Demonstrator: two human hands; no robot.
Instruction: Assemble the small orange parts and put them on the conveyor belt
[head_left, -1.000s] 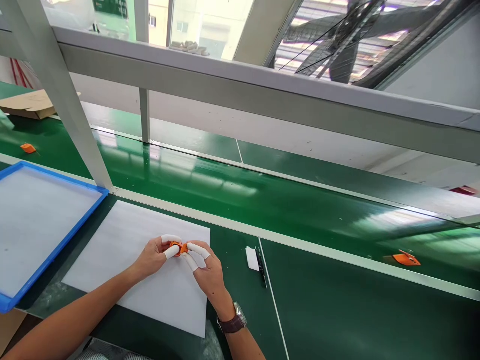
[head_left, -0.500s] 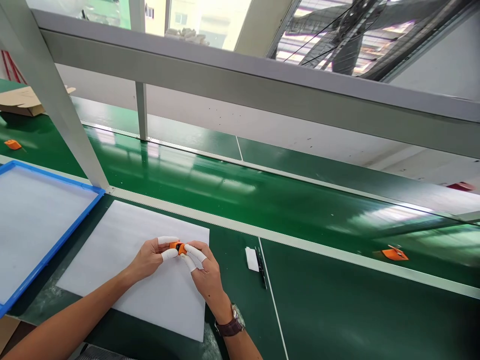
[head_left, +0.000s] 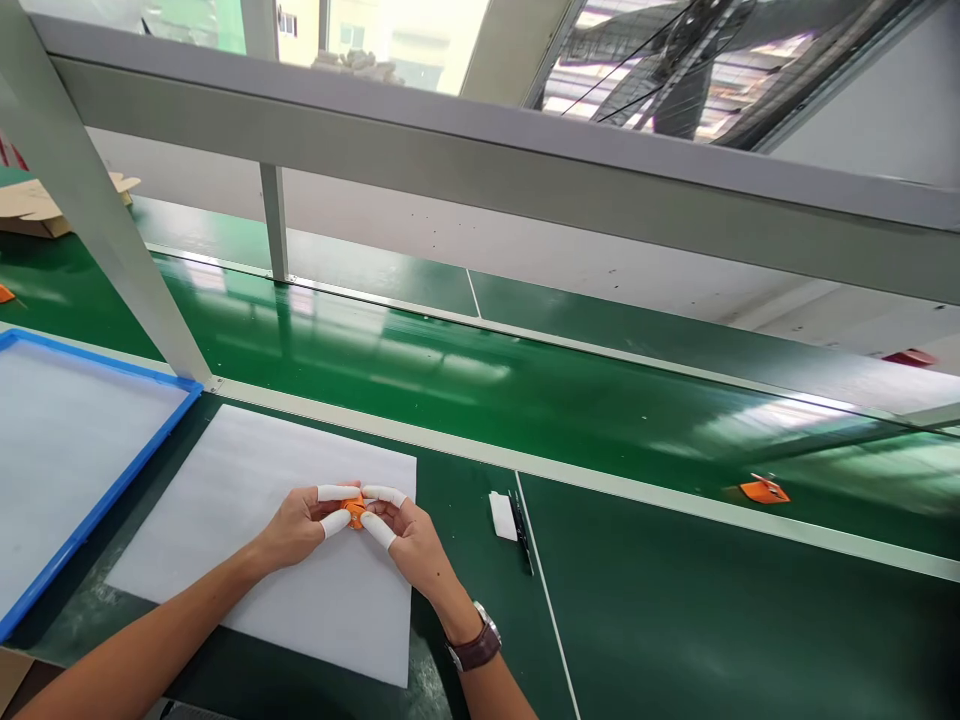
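A small orange part (head_left: pixel 355 511) is pinched between both hands above a white sheet (head_left: pixel 315 600) on the dark green table. My left hand (head_left: pixel 300 522) grips it from the left with thumb and index finger, which wear white finger covers. From the right, my right hand (head_left: pixel 411 540) holds the same part, also with white covers on its fingertips. A watch (head_left: pixel 475 640) is on the right wrist. The fingers hide much of the part.
A blue-framed white panel (head_left: pixel 82 460) lies at the left. Right of the sheet are a small white item (head_left: pixel 503 516) and a thin black item (head_left: pixel 521 530). Another orange piece (head_left: pixel 765 490) rests on the shiny green strip beyond the pale rail (head_left: pixel 637 502). Frame posts (head_left: pixel 112 210) stand behind.
The orange part has turned between my fingers and now shows a rounder orange face. My right thumb and index finger have shifted around it. The view has moved slightly.
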